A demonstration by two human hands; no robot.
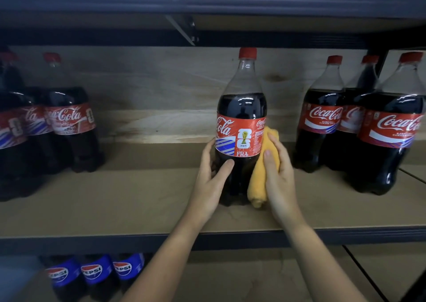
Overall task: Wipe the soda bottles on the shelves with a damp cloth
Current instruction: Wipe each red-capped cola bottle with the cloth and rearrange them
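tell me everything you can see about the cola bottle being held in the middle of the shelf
The cola bottle is a tall clear plastic bottle with a red cap, filled with dark soda up to its shoulder. A red label wraps its middle, showing a trophy emblem and the letters FRA. It stands upright on the brown shelf, apart from the other bottles. The left hand grips its lower body, and the right hand presses a yellow cloth against its right side.

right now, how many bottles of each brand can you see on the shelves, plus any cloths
coca-cola bottles: 7 (1 in the middle, 3 on the right, seemingly 3 in the blurred left group)
pepsi bottles: 3
orange cloth: 1
total: 11
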